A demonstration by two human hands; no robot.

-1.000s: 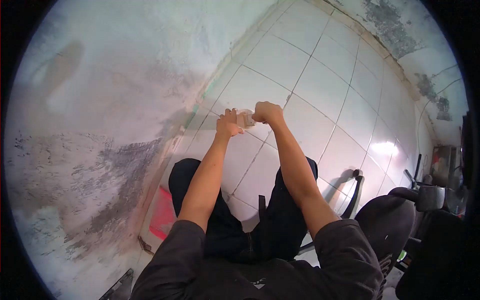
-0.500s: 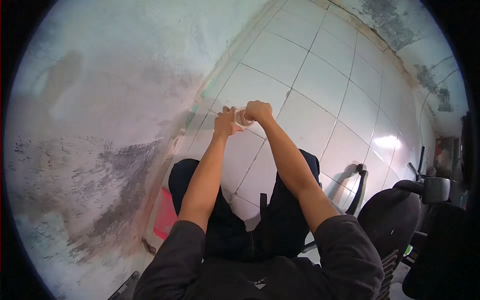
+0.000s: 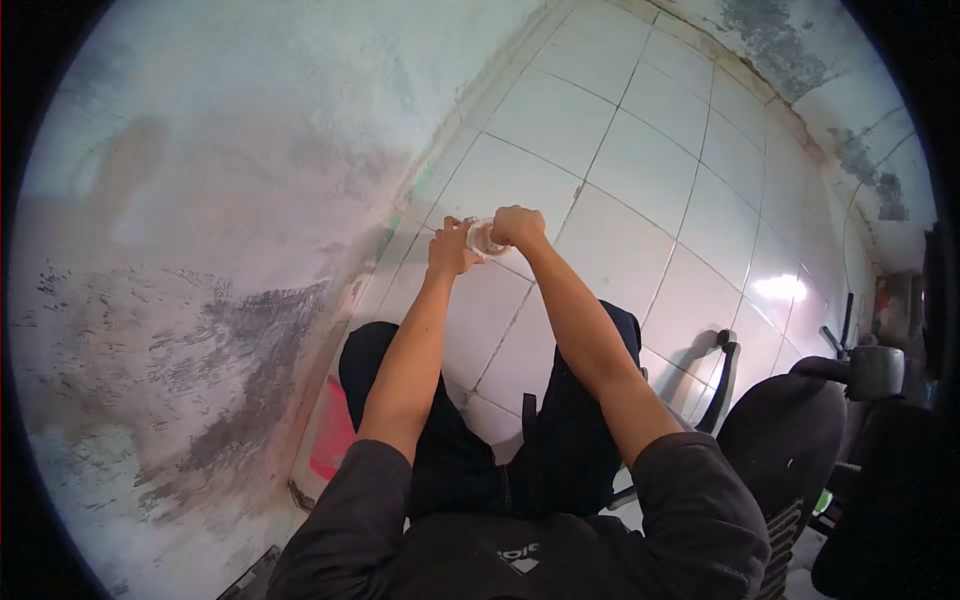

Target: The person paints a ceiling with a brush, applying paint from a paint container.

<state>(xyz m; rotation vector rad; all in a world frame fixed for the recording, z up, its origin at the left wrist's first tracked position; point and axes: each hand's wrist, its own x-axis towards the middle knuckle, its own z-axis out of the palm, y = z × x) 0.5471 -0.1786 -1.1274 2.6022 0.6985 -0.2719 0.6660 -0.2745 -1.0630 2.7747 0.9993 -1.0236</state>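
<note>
A small round clear container, like a glass or jar (image 3: 484,238), is between my two hands above the pale tiled floor. My left hand (image 3: 455,247) is wrapped round its left side, with the fingers curved along it. At its right edge, my right hand (image 3: 519,226) is closed, the fingers turned down at or inside the rim. Whatever the right fingers may grip is hidden. The inside of the container looks brownish, but I cannot make out its contents.
A stained wall (image 3: 200,250) rises on the left. Beside my left leg lies something pink (image 3: 333,430). At the right are a black office chair (image 3: 785,430) and its curved armrest or leg (image 3: 722,385). White floor tiles (image 3: 640,150) stretch ahead.
The view has shifted slightly. The container shows a little more between my hands, and both hands hold nearly the same place.
</note>
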